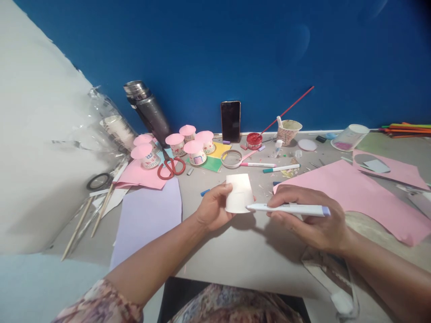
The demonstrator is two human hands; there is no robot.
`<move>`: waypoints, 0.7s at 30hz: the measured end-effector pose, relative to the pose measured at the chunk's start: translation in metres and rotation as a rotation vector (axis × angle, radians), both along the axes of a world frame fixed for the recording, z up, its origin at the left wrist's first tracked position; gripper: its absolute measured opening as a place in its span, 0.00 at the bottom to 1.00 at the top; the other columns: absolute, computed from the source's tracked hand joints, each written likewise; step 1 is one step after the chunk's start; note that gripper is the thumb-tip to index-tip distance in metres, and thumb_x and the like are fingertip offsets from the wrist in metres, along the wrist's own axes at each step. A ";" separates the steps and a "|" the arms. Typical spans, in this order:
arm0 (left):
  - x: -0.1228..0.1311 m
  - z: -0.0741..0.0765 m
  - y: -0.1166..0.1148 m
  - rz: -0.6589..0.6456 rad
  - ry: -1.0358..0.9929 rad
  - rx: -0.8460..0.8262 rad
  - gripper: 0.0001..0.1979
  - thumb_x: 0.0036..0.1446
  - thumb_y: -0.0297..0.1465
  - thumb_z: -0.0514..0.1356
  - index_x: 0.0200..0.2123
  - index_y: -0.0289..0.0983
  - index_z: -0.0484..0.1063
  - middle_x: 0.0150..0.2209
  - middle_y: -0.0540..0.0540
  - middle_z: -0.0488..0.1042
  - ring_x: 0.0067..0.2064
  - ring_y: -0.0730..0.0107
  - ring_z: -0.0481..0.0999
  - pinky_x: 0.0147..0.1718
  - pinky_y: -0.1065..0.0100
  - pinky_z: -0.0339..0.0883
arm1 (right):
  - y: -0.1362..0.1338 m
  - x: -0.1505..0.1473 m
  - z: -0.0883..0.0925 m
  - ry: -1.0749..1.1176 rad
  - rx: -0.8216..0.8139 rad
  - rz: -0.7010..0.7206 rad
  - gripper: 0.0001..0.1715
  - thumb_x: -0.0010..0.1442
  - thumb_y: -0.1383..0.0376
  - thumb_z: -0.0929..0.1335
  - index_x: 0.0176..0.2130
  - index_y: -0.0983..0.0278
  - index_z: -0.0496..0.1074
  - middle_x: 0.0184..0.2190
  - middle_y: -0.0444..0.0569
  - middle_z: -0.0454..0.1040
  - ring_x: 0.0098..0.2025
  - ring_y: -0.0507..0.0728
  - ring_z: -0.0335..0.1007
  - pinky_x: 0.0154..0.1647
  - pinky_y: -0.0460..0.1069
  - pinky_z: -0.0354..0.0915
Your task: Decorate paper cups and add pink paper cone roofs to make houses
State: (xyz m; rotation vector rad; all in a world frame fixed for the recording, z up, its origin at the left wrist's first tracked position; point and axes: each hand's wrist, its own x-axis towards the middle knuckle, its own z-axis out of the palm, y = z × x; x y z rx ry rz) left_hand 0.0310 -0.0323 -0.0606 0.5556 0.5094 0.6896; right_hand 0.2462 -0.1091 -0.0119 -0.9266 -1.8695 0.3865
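A plain white paper cup (238,193), held upside down, is gripped by my left hand (215,204), the thumb on its near side and the other fingers behind it. My right hand (311,217) pinches a white marker (296,209) with a pale purple end. The marker's tip meets the cup's lower right side or lies just in front of it; I cannot tell which. No clear drawn line shows on the cup. Beyond my hands, several small decorated cups with pink paper cone tops (195,147) stand on the table, near red-handled scissors (171,168).
Purple paper (144,220) lies left, pink paper (350,188) right. Along the blue wall are a dark flask (148,112), a phone (230,121), a red paint jar (254,141) with a brush and a patterned cup (288,132). Tape (232,159) and markers (281,168) lie mid-table.
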 end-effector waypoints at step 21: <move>0.009 0.000 -0.007 0.059 0.023 0.116 0.26 0.51 0.39 0.77 0.51 0.35 0.77 0.43 0.42 0.83 0.41 0.59 0.82 0.43 0.63 0.75 | 0.001 -0.003 -0.003 -0.036 0.110 -0.036 0.07 0.66 0.72 0.70 0.43 0.62 0.76 0.31 0.47 0.81 0.30 0.55 0.78 0.31 0.49 0.71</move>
